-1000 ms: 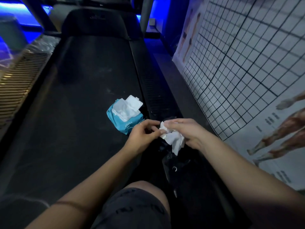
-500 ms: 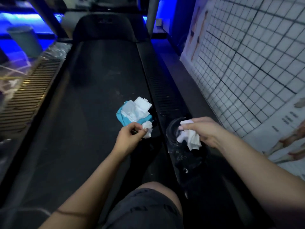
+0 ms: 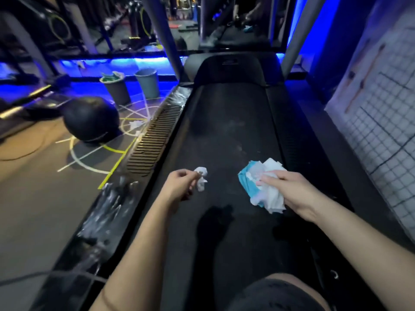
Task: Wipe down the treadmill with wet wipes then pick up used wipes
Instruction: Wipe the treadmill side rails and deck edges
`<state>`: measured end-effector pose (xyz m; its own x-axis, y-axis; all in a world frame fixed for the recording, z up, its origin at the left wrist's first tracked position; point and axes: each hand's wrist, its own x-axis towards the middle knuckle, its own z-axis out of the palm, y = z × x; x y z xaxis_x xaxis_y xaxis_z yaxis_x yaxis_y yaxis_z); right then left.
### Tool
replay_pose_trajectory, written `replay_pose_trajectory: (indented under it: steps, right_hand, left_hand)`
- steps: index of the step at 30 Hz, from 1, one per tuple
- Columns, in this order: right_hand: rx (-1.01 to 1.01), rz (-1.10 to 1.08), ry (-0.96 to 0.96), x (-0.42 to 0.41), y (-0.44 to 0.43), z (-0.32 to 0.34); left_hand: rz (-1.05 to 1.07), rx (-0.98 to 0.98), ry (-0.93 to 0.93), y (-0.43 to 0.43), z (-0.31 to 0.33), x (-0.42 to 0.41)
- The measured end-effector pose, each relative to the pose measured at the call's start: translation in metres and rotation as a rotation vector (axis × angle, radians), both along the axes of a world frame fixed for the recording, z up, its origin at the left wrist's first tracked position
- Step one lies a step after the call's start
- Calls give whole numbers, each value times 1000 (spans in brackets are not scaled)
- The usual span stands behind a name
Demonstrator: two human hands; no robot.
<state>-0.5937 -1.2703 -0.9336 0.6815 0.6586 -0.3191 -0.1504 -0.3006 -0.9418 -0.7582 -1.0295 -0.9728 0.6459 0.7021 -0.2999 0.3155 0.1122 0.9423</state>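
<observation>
A second ago my two grips were close together, both on one wad of wipe over by the black side rail (image 3: pixel 289 135). Then they came apart, and each one took a piece with it.

Now my left grip (image 3: pixel 179 187) has swung out to the left. It hangs over the black treadmill belt (image 3: pixel 224 131), with finger and thumb pinching a small crumpled white wet wipe (image 3: pixel 200 179). That little wipe is up in the air, not touching the belt.

My right grip (image 3: pixel 289 191) has moved the other way, off the rail and onto the soft blue pack of wet wipes (image 3: pixel 246 182). It is curled round a bigger crumpled white wet wipe (image 3: pixel 275 202), and its fingertips reach over the top of the pack. I cannot tell if it is taking hold of the pack too or just touching it. The pack lies on the right part of the belt.

My head has come up as well, so I can see far past the belt to a dark grey bin with rubbish in it (image 3: pixel 116 89) on the floor.

I think this means the rubbing is about done here. Both used wipes are in my grips and none lie on the belt that I can see. What looks left is to carry them off, maybe with the pack, and the bin is well away from me.
</observation>
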Motion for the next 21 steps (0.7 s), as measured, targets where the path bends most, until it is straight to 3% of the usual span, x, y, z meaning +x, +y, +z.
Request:
replay_pose_trajectory:
  steps: [4,6,9,10,14,21]
  right_hand:
    - [-3,82,-24,-20,42,8]
    - [26,74,-32,-30,60,10]
    - [35,161,14,-42,77,16]
    - [21,184,5,-44,79,17]
    - [24,141,-66,-45,76,10]
    - [-49,35,-77,-19,33,-6]
  left_hand:
    - [-264,-11,409,13,11,-29]
    - [-48,31,312,29,36,-33]
    - [355,153,-62,84,74,-32]
    - [364,178,-65,104,85,-31]
    - [308,406,224,162,60,-26]
    - [108,301,258,93,-34,-2]
